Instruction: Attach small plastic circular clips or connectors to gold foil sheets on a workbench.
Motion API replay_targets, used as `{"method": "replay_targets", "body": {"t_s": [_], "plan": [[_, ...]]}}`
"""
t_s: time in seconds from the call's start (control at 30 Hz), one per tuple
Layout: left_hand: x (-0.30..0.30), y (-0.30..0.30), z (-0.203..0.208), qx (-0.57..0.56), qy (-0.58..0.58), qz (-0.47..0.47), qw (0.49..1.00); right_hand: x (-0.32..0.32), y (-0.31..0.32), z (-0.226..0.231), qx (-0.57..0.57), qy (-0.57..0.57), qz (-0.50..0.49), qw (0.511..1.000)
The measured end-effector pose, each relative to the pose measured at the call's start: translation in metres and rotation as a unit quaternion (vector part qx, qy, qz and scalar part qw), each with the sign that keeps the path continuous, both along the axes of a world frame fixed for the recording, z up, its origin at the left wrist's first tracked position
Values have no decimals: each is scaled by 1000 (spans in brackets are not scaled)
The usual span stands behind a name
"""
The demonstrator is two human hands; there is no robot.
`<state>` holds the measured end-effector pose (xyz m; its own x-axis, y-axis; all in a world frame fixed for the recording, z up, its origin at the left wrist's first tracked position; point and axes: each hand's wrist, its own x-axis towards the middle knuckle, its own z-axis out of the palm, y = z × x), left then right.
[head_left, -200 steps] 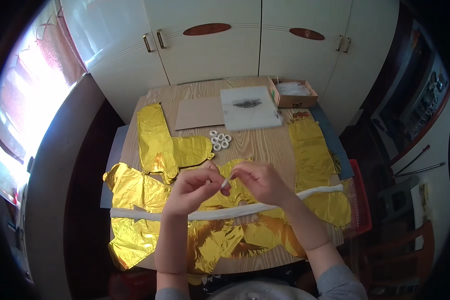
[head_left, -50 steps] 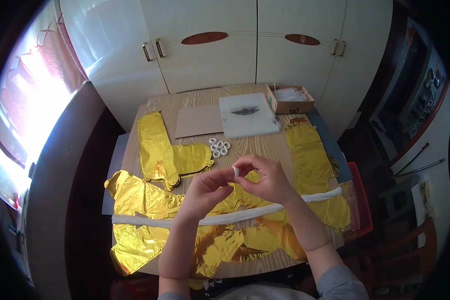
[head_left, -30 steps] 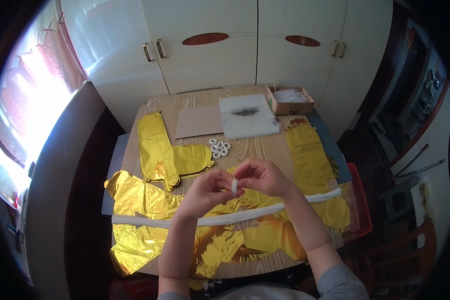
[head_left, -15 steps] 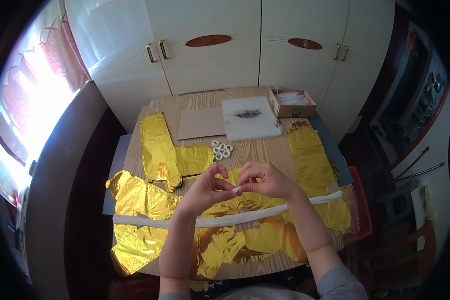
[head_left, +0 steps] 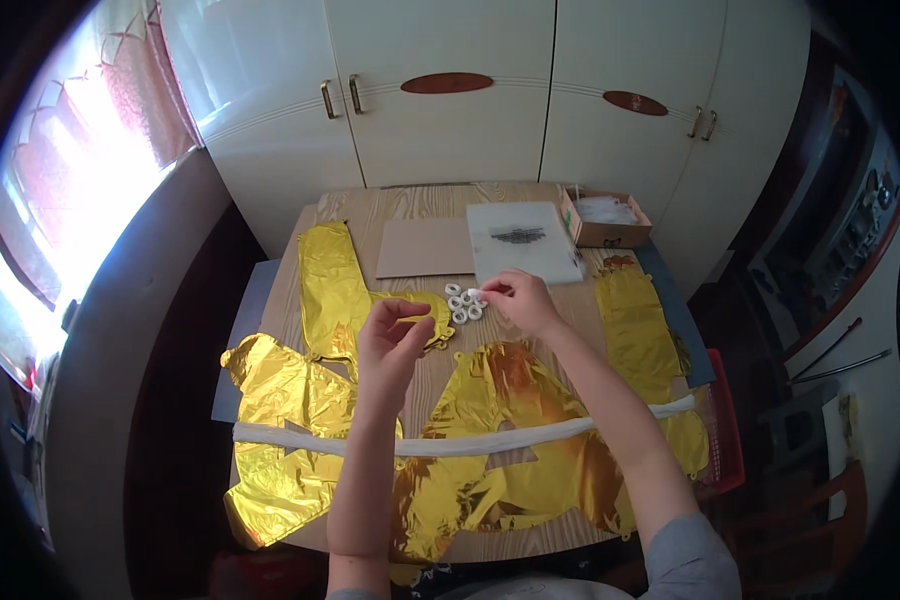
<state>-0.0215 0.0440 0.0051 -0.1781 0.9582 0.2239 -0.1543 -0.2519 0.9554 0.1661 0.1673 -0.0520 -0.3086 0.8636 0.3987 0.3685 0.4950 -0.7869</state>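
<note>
Our hands have parted; right hand (head_left: 518, 300) pinches at the small white rings (head_left: 463, 302), left hand (head_left: 390, 345) curled empty — rings may scatter off the desk (head_left: 420, 205).

Wooden table (head_left: 410, 205): gold foil balloons (head_left: 510, 385) spread across, white ribbon strip (head_left: 470, 445) over them; right hand (head_left: 518, 298) at small white tape rolls (head_left: 462, 302) (centre); left hand (head_left: 392, 345) raised, fingers curled.

Open brown cardboard box (head_left: 606, 220) beside white printed packet (head_left: 523, 243).

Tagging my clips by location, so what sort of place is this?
Probably a room in a home: white cupboards behind a wooden table, a curtained window, and gold foil balloons spread out for craft work.
</note>
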Motion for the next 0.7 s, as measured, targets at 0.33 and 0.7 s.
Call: {"method": "replay_targets", "body": {"t_s": [0.33, 0.7], "plan": [[-19, -13, 21, 53, -34, 24, 998, -30, 88, -55, 165, -313, -40, 934], [-24, -16, 24, 47, -51, 5, 998, -25, 94, -60, 108, -336, -13, 935]]}}
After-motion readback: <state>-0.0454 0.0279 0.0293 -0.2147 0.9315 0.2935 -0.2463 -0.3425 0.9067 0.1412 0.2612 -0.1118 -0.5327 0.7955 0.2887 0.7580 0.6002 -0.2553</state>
